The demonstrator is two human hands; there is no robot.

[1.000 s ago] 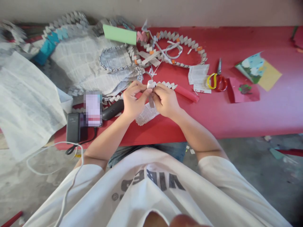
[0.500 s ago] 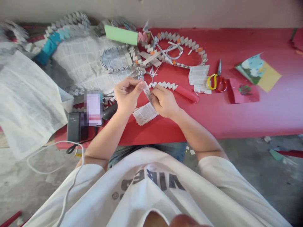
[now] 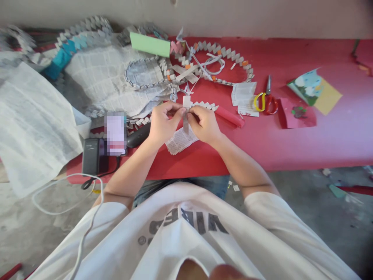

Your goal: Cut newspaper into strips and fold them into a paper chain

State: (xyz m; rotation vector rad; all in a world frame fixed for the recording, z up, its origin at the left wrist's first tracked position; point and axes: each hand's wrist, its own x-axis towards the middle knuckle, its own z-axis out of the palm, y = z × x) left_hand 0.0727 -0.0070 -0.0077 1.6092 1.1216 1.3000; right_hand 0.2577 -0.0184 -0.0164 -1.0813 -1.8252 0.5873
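Between my two hands is a folded paper strip (image 3: 186,102), its pale upper end sticking up past the fingertips and a greyer tail hanging below. My left hand (image 3: 166,121) pinches it from the left, and my right hand (image 3: 204,121) pinches it from the right, the fingertips nearly touching. Just under them a small stack of printed paper strips (image 3: 181,140) lies fanned on the red table (image 3: 198,165). Behind my right hand runs a zigzag woven paper chain (image 3: 205,105), ending at a rolled red paper (image 3: 230,116).
Left of my hands are a phone (image 3: 115,134), a black adapter (image 3: 93,155) with a white cable (image 3: 68,177) and newspaper sheets (image 3: 37,124). Looped paper chains (image 3: 233,52) and a light green paper (image 3: 150,44) lie behind. Scissors (image 3: 266,99) and folded cards (image 3: 309,87) are at right.
Both hands have come closer together, the left moving right and slightly down. The strip, earlier slanting between the fingers, is now folded, with a pale end pointing up.
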